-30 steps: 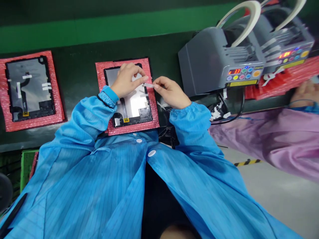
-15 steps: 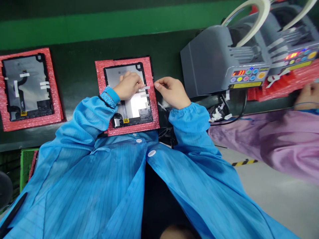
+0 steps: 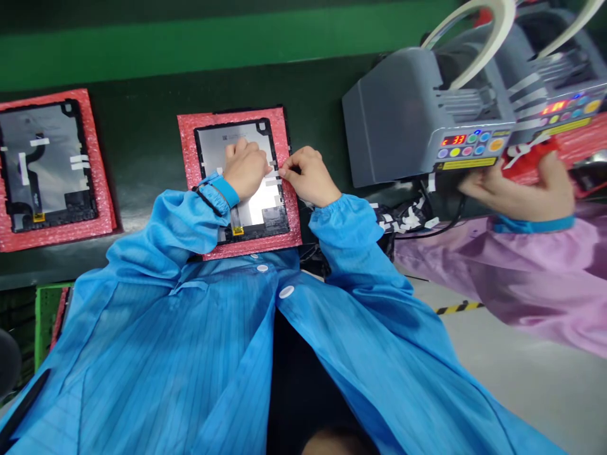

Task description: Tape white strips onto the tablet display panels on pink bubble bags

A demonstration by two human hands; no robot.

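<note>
A tablet display panel (image 3: 215,148) with a grey back and black frame lies on a pink bubble-wrap sheet (image 3: 190,151). My left hand (image 3: 245,169) rests over its middle, fingers curled, thumb and fingertip at short white tape strips (image 3: 273,182) near the right edge. What those fingertips hold, if anything, is hidden. From the right, my right hand (image 3: 310,177) pinches at the end of the upper strip, over the panel's right border. A yellow-ended flex cable (image 3: 238,231) shows below my left hand.
A second display panel (image 3: 57,158) lies on pink bubble wrap at the left. Two grey tape dispensers (image 3: 393,120) stand at the right. A co-worker's hand (image 3: 526,189) in a pink sleeve is near them. A black bundle with white tape scraps (image 3: 403,216) lies by my right sleeve.
My right hand has moved left onto the panel's edge, closer to my left hand, which shifted slightly. The co-worker's hand has come in below the dispensers.
</note>
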